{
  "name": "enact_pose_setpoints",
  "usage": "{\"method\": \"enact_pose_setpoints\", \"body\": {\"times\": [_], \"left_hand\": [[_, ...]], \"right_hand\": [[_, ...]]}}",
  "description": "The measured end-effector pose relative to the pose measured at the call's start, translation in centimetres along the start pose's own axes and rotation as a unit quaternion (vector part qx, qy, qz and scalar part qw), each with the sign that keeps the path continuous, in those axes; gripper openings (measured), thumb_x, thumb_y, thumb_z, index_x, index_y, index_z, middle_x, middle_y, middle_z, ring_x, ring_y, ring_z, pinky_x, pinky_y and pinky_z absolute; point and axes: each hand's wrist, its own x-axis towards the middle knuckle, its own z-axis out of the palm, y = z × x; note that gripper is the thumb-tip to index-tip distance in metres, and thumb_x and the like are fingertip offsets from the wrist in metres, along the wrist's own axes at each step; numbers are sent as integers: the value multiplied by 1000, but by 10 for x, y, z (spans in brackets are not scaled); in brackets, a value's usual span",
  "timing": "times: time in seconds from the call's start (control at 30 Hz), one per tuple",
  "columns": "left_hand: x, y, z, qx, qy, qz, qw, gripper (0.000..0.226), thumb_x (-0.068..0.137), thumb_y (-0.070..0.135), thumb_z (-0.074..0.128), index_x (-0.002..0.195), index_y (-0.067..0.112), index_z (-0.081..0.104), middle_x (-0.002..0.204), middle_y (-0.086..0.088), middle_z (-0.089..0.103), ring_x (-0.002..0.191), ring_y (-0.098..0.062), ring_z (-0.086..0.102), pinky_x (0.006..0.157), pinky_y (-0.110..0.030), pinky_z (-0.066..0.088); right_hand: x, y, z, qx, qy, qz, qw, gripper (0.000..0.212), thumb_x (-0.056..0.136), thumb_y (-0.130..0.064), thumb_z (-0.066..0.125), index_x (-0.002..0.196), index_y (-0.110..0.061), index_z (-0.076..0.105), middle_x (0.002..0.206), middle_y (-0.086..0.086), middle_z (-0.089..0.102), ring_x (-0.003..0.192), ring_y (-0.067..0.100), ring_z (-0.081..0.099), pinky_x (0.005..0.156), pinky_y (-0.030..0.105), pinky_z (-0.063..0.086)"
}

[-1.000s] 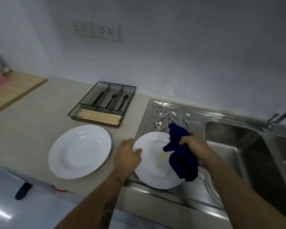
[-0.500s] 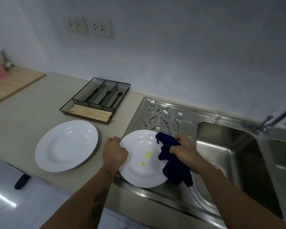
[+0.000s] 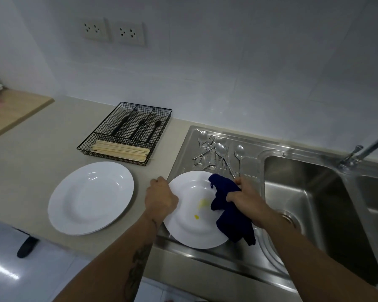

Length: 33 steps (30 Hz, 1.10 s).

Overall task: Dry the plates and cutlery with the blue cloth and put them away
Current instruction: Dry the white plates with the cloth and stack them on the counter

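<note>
A white plate (image 3: 190, 223) with yellow specks lies on the steel drainboard (image 3: 179, 155). My left hand (image 3: 160, 199) grips its left rim. My right hand (image 3: 247, 200) holds the bunched blue cloth (image 3: 229, 212) against the plate's right side, and the cloth hangs over the rim. A second white plate (image 3: 91, 197) rests on the beige counter to the left. Several spoons and forks (image 3: 216, 152) lie on the drainboard behind the plate. A black wire cutlery tray (image 3: 127, 132) at the back holds black utensils and wooden chopsticks.
The sink basin (image 3: 310, 205) opens right of the drainboard, with a tap (image 3: 364, 149) behind it. A wooden board (image 3: 15, 110) lies at the far left. Wall sockets (image 3: 114, 32) sit above the counter. The counter's front edge runs below the plates.
The view has shifted, showing more of the spoons. My right hand has drawn the cloth slightly toward the plate's right side. My left hand keeps its grip on the rim.
</note>
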Motion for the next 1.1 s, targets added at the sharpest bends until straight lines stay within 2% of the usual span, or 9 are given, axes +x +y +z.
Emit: {"method": "enact_pose_setpoints", "body": {"times": [0.1,0.23,0.33,0.5,0.73,0.87,1.0,1.1], "left_hand": [[3,1,0,1,2,35,999,42,83,21,62,121,7,52,124,-13,50,111,-36,55,90,-41,49],[4,-2,3,2,9,101,995,47,78,18,65,125,12,56,121,-12,51,108,-34,53,85,-39,47],[1,-3,4,18,21,128,991,49,78,15,65,125,10,56,120,-12,49,109,-32,51,85,-39,49],[2,13,-1,101,8,130,986,53,76,18,65,124,8,44,124,-11,45,112,-29,46,84,-33,46],[13,23,-8,157,-73,92,981,70,77,26,71,133,8,34,133,-13,43,122,-31,47,93,-36,47],[18,26,-15,148,-96,96,980,76,77,30,72,137,7,31,134,-13,45,123,-33,50,95,-37,46],[20,29,-24,113,-106,92,984,76,77,25,71,138,6,29,132,-13,47,122,-33,51,94,-38,46],[22,24,-29,74,-102,122,985,68,75,17,67,133,10,33,125,-11,49,113,-33,54,89,-40,50]], "right_hand": [[-3,2,6,25,17,7,1000,33,82,1,61,106,-17,49,105,13,61,84,30,65,69,41,55],[-11,8,14,69,45,27,996,34,83,0,60,107,-23,51,106,10,62,94,35,66,81,48,57],[-21,12,17,104,68,44,991,35,85,0,59,112,-21,50,105,10,62,87,29,65,71,39,54],[-36,18,19,118,100,63,986,36,86,0,59,116,-16,49,104,11,62,83,26,63,68,35,51],[-50,18,20,119,124,71,983,34,86,-1,58,115,-17,49,106,11,61,84,25,62,69,36,51],[-52,17,22,120,132,68,982,34,85,-1,59,114,-16,50,108,13,62,84,25,62,70,36,50],[-50,13,26,117,126,69,983,35,84,-2,61,113,-18,50,108,12,63,92,32,65,76,42,54],[-49,11,29,129,127,64,981,34,85,0,61,112,-18,49,106,13,63,85,29,65,72,40,53]]}}
